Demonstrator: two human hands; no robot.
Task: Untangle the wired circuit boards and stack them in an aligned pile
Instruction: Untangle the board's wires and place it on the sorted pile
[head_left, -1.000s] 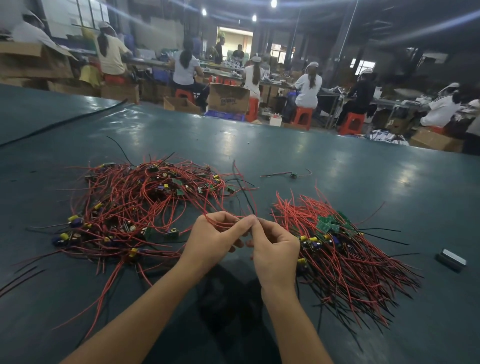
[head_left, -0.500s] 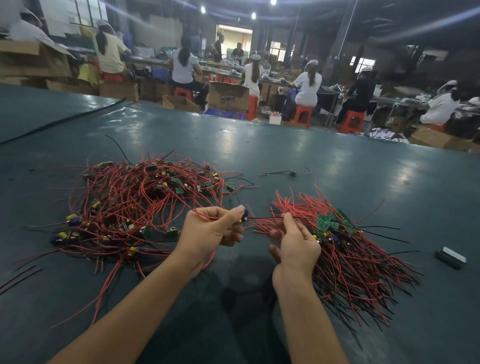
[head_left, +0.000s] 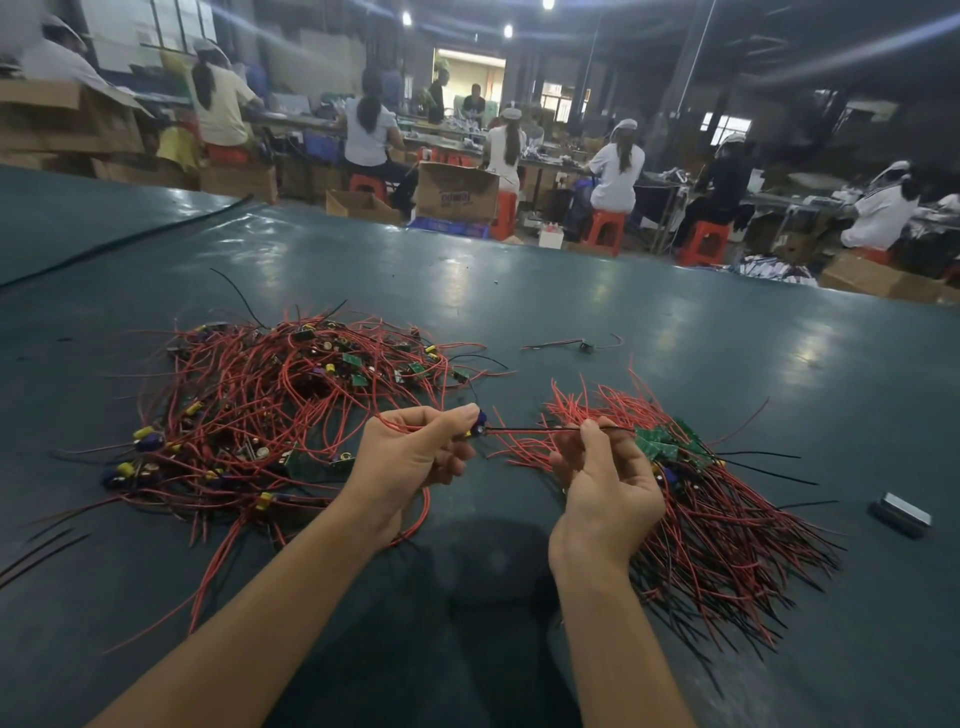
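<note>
A tangled heap of circuit boards (head_left: 270, 410) with red wires and yellow and purple capacitors lies on the left of the green table (head_left: 571, 322). On the right lies a sorted pile (head_left: 691, 488), its green boards together at the top and its wires fanned toward me. My left hand (head_left: 415, 457) pinches one small board (head_left: 477, 423) with red wire looped under the palm. From that board a black wire (head_left: 530, 429) runs taut to my right hand (head_left: 602, 478), which pinches it between thumb and fingers, just left of the sorted pile.
One loose wired board (head_left: 582, 344) lies alone behind the sorted pile. A small dark block (head_left: 901, 514) sits at the right. Stray black wires (head_left: 36, 553) lie at the left edge. Beyond the table, seated people work among cardboard boxes (head_left: 457, 192).
My hands have drawn apart. The left hand now holds a board pulled clear of the heap, and the right hand has slid right along its black wire, stretching it straight.
</note>
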